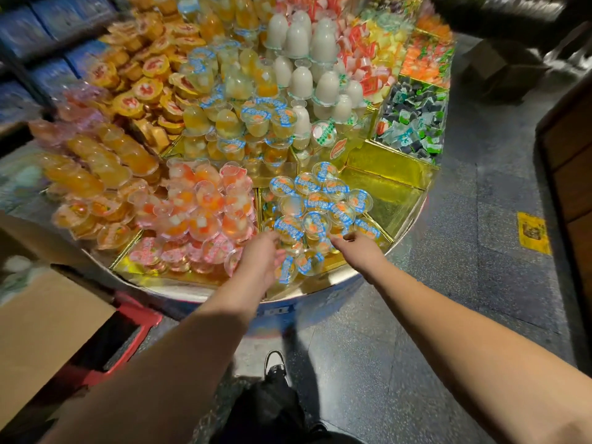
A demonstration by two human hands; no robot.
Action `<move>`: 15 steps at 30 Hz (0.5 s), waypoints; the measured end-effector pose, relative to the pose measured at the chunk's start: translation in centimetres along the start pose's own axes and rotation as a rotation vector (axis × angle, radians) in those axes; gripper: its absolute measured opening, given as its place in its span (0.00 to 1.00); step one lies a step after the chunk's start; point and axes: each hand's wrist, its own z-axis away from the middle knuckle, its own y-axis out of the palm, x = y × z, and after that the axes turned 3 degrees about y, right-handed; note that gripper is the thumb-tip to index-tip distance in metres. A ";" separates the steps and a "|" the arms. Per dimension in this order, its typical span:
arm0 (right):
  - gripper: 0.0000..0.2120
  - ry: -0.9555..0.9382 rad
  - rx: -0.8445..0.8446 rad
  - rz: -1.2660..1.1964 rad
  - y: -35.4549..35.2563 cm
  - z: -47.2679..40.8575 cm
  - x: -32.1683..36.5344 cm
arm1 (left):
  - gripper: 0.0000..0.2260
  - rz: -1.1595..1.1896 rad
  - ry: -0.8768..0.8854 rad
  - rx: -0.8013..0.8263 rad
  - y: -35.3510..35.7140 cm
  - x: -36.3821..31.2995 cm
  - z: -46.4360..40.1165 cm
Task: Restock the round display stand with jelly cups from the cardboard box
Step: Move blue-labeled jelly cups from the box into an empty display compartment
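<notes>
Labels blurred, unreadable on blue-lidded jelly cups (pixel 315 200)

The jelly cups (pixel 321 209) are clear, glossy plastic with shiny blue-and-white foil lids. The round display stand (pixel 389 195) has compartments lined with bright gold foil that mirrors the light, and its rim looks like smooth brushed metal. The cardboard box (pixel 41 318) is plain brown card, matt and slightly fibrous. The floor (pixel 464 283) is dark speckled stone, polished enough to show a dull sheen. The white cups (pixel 301 80) higher up are glossy, milky plastic.
</notes>
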 end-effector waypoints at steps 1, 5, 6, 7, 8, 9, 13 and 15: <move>0.22 -0.049 0.005 0.039 -0.2 1.2 0.6 | 0.16 -0.015 0.048 0.014 -1.1 -0.6 1.0; 0.14 -0.253 0.022 0.231 0.4 6.0 5.0 | 0.13 -0.250 0.267 -0.020 -7.2 -3.7 5.2; 0.13 -0.316 0.037 0.255 1.0 7.4 6.3 | 0.12 -0.331 0.322 -0.057 -9.1 -4.5 6.1; 0.13 -0.387 0.057 0.271 2.0 8.4 7.6 | 0.12 -0.411 0.361 -0.092 -11.0 -5.2 7.0; 0.13 -0.462 0.077 0.293 3.2 9.6 8.8 | 0.12 -0.478 0.390 -0.129 -13.0 -5.9 7.7; 0.13 -0.529 0.097 0.327 4.5 10.7 9.9 | 0.13 -0.530 0.418 -0.156 -14.9 -6.4 8.2; 0.13 -0.780 0.200 0.522 10.5 14.9 13.8 | 0.09 -0.689 0.450 -0.288 -22.8 -7.4 9.9; 0.13 -0.873 0.251 0.604 13.8 16.9 16.0 | 0.07 -0.679 0.463 -0.372 -27.2 -7.3 10.4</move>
